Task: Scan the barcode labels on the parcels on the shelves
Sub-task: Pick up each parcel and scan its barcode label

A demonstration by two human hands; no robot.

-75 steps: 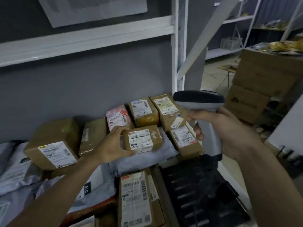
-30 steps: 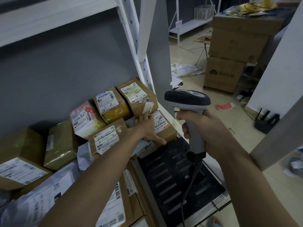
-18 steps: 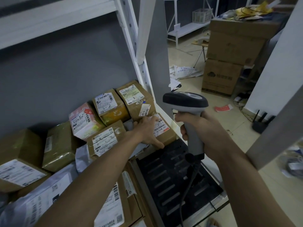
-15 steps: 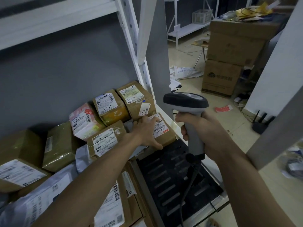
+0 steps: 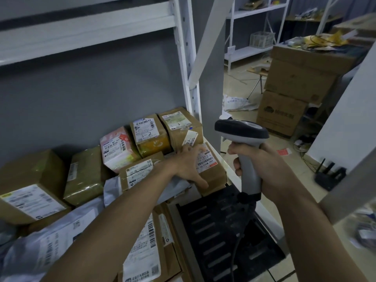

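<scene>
Several brown parcels with white barcode labels lie on the shelf. My left hand (image 5: 189, 165) rests with spread fingers on a small brown parcel (image 5: 213, 174) at the shelf's right edge; its label with a red corner shows beside my fingers. My right hand (image 5: 262, 167) grips the handle of a grey barcode scanner (image 5: 242, 133), held upright just right of that parcel, its dark head toward the shelf. Behind lie a parcel marked "3-2" (image 5: 150, 135), a pink parcel (image 5: 118, 151) and another brown parcel (image 5: 181, 125).
A black slotted tray (image 5: 221, 231) lies on the shelf's front right. White shelf post (image 5: 189, 78) stands right of the parcels. Grey mailer bags (image 5: 50, 245) and larger boxes (image 5: 26, 186) fill the left. Stacked cartons (image 5: 295, 88) and litter on the floor to the right.
My left hand left the middle parcel and moved right onto the small parcel at the shelf's edge, staying there. The scanner stays beside it; my view swung right.
</scene>
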